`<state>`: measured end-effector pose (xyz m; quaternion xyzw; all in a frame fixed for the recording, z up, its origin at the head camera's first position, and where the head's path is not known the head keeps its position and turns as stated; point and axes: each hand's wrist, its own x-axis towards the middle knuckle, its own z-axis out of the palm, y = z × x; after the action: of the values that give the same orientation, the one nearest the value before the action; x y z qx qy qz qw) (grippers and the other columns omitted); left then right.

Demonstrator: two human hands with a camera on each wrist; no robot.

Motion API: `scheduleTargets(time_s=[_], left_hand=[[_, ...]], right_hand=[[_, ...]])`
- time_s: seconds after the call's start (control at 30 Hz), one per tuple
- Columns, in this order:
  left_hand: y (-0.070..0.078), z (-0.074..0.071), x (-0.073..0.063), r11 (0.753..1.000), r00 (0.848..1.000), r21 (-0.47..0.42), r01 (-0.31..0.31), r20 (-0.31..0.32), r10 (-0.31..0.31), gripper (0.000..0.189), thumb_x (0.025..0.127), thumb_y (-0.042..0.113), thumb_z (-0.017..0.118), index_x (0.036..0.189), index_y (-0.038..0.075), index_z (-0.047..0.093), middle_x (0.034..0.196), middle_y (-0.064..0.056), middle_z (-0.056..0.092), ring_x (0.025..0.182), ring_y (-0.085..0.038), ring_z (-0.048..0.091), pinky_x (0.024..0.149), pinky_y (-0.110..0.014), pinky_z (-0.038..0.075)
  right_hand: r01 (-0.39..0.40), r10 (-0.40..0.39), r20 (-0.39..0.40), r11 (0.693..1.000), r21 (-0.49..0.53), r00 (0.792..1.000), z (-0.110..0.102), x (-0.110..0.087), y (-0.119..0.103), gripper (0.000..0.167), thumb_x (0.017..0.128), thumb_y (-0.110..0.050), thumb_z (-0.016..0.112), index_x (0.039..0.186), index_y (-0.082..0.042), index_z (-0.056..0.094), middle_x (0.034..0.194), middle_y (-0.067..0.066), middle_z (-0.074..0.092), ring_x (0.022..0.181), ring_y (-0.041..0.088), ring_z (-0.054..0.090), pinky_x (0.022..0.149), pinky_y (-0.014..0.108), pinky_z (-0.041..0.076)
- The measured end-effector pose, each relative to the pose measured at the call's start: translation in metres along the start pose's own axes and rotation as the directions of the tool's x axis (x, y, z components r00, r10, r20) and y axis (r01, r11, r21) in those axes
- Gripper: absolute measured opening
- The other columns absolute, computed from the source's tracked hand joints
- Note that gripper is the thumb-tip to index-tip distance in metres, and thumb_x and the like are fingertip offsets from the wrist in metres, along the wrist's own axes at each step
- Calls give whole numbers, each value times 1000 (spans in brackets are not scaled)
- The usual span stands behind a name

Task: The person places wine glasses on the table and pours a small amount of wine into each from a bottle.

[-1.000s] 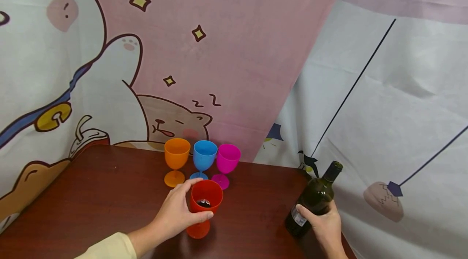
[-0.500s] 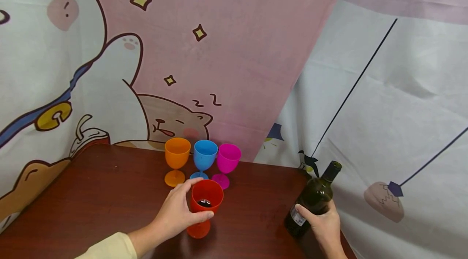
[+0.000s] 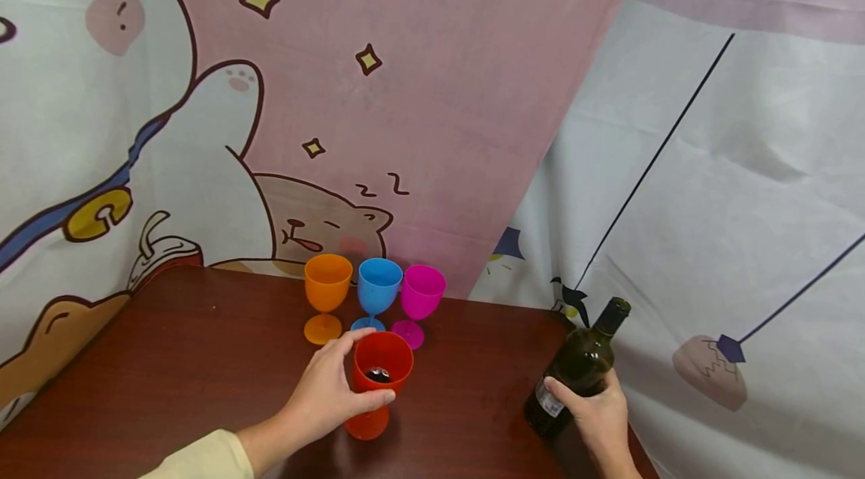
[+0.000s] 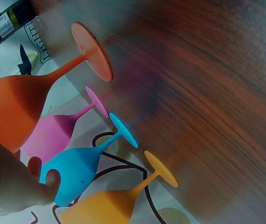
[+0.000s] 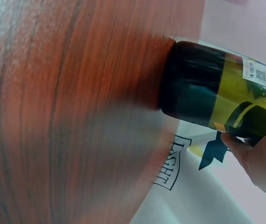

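Observation:
A red goblet (image 3: 382, 359) with some dark liquid in its bowl stands upright on the table, and my left hand (image 3: 329, 383) holds it round the bowl with thumb and fingers. In the left wrist view that goblet (image 4: 16, 100) looks orange, its foot on the tabletop. At the right, my right hand (image 3: 601, 415) grips a dark green wine bottle (image 3: 574, 370) by its body. The bottle has no cap on its mouth and carries a white label. In the right wrist view the base of the bottle (image 5: 193, 81) is at the tabletop.
Behind the red goblet stand an orange goblet (image 3: 327, 284), a blue goblet (image 3: 378, 287) and a magenta goblet (image 3: 423, 293) in a row. The brown wooden table (image 3: 223, 359) ends at a printed cloth backdrop (image 3: 439, 126) at the back and right.
Almost nothing differs. The bottle and my right hand have shifted very slightly to the left; my left hand stays on the red goblet.

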<state>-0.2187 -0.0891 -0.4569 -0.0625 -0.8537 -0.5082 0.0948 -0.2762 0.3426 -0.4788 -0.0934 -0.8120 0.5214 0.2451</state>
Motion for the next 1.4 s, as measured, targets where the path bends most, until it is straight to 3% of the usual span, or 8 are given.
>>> scheduleTargets(time_s=[0.53,0.63,0.87,1.17,1.27,1.4], left_hand=[[1,0,-1,1000,1000,-14,2,-1,-2,90,69,47,101,146,30,58,131,8,71,125,-22,58,96,-57,60],[0,0,-1,1000,1000,-24,3,-2,-3,90,68,47,101,146,29,58,131,7,71,125,-21,59,96,-55,61],[-1,0,0,999,1000,-44,9,9,-9,92,69,46,101,148,28,58,132,5,69,125,-21,59,99,-55,60],[-2,2,-2,999,999,-43,25,26,-24,103,70,50,99,157,26,50,144,-3,65,135,-29,57,108,-66,53],[-3,1,-4,997,999,-65,41,27,-40,102,70,49,100,156,21,51,142,-2,66,132,-26,59,108,-61,54],[-6,0,-8,992,996,-91,84,37,-80,100,69,45,101,153,18,53,133,1,69,113,-20,62,88,-40,62]], right_hand=[[11,-11,-12,1000,-29,1000,0,-4,3,84,72,-18,102,143,-16,58,107,-22,66,94,-4,64,78,9,51],[10,-11,-12,999,-46,1000,0,-4,3,84,73,-21,101,144,-17,57,112,-15,67,94,-4,63,79,9,51],[-1,1,1,986,-168,1000,-2,-6,4,84,78,-32,99,147,-16,54,127,14,71,91,-6,60,76,7,47],[23,-24,-2,979,-202,1000,-6,-7,8,80,77,-33,99,142,-12,57,124,19,74,88,-8,59,74,7,45],[31,-32,-2,979,-203,999,-5,-7,9,78,77,-34,99,139,-11,59,122,18,74,87,-7,59,74,10,47],[43,-41,14,977,-209,999,-5,-6,9,77,77,-35,99,139,-13,59,122,16,74,89,-5,61,76,14,50]])
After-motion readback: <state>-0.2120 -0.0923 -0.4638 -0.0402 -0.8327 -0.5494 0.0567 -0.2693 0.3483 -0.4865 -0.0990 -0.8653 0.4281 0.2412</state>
